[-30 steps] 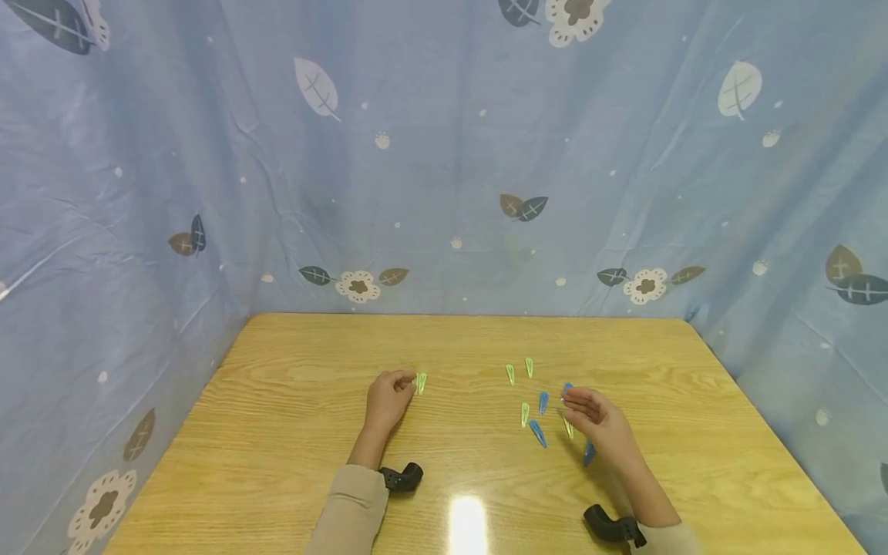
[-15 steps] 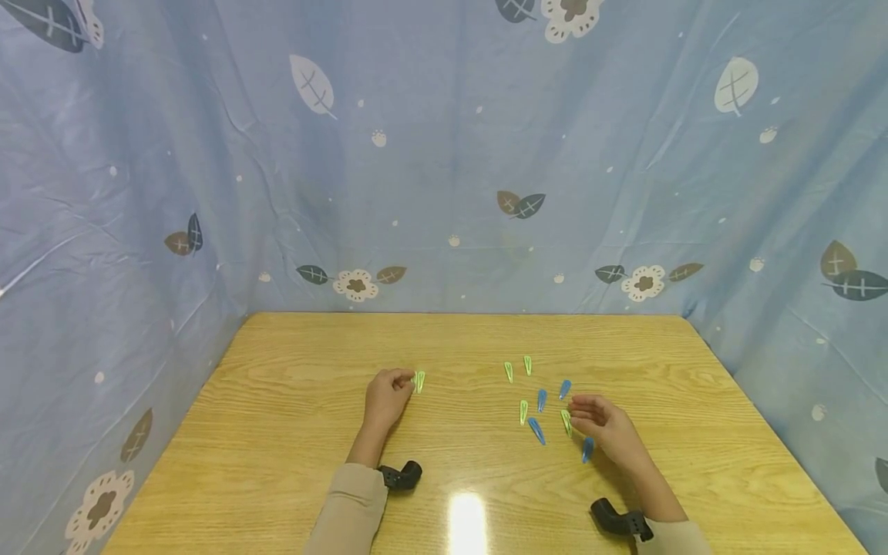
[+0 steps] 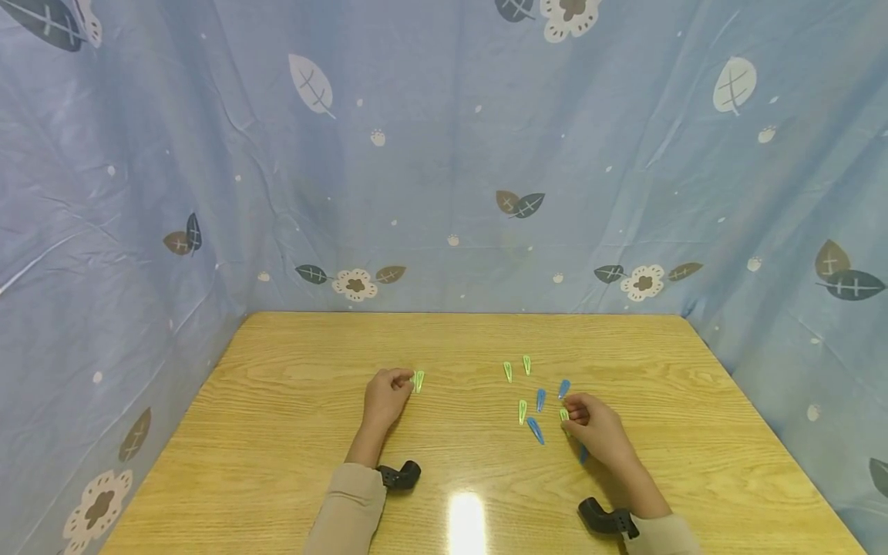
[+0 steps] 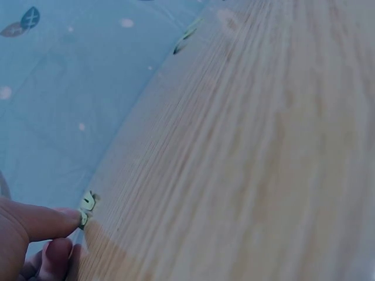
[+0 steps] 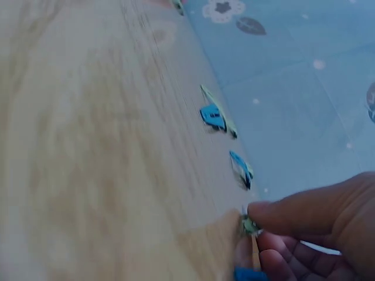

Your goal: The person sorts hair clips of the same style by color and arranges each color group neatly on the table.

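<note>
Left hand [image 3: 387, 395] pinches a green snap clip [image 4: 84, 219], right hand [image 3: 602, 432] another green clip [image 3: 564, 415], best lifted straight past the blue clip [image 3: 565, 388]

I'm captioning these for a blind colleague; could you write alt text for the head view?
A person's right hand pinches a green hair clip among scattered blue clips and more green ones on a wooden table; the left hand touches one of two green clips lying together. Patterned blue fabric hangs behind.
</note>
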Available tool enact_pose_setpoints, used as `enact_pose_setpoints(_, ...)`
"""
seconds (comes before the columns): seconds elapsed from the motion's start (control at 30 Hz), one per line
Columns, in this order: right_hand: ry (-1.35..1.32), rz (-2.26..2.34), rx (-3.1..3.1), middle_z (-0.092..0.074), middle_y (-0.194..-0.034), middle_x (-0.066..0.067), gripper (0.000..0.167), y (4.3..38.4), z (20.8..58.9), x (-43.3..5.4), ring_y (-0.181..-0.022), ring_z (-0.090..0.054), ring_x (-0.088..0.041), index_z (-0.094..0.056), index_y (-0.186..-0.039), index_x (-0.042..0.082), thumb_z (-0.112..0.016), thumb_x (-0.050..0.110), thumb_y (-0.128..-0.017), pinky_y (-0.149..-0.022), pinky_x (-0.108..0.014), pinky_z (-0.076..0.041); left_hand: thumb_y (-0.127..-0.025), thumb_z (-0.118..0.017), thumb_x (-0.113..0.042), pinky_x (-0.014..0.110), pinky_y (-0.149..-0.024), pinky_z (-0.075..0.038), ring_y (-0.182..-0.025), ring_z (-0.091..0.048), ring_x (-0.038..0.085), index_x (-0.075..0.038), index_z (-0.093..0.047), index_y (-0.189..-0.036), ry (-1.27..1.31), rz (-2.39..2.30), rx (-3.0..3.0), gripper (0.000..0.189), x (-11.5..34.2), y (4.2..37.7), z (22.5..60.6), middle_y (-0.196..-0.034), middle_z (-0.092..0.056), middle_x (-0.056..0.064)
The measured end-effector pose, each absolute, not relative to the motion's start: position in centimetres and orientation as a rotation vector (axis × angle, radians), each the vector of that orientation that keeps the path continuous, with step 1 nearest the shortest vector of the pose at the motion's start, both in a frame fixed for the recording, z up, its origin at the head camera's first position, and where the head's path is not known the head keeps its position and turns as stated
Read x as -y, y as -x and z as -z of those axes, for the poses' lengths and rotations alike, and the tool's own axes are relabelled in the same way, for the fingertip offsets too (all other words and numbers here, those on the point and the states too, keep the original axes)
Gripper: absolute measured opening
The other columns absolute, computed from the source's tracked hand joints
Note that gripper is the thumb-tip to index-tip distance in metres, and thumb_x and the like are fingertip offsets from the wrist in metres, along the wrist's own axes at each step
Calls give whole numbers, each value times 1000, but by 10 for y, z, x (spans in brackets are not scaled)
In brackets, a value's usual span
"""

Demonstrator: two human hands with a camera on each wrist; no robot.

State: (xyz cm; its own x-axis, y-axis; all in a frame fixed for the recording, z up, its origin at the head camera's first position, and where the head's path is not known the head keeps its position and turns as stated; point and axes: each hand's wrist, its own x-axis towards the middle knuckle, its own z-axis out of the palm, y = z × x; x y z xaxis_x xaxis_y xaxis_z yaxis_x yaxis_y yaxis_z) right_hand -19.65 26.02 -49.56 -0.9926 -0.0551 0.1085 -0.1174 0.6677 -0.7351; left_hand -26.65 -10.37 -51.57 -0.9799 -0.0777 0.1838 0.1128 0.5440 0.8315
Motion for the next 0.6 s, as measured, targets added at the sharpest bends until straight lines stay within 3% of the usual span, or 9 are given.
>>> enact_pose_setpoints(0.27, -37, -1250, 2824, -62, -100, -11, 29, 198, 494, -258, -90, -60, -23, -62, -114, -6, -65, 0, -86, -75, -28, -51, -85, -69, -5, 28, -63, -42, -72, -49, 17, -3, -73, -101, 23, 1437, 2587, 17, 103, 266, 515, -81, -56, 4)
enact_pose_setpoints(0.6, 58, -1444, 2769, -63, -106, -14, 29, 202, 497, -262, -99, -59, -28, -63, -120, -2, -62, 3, -91, -74, -21, -49, -84, -69, -4, 28, -63, -42, -72, -49, 16, -2, -73, -101, 22, 1425, 2580, 17, 104, 266, 515, -81, -56, 5)
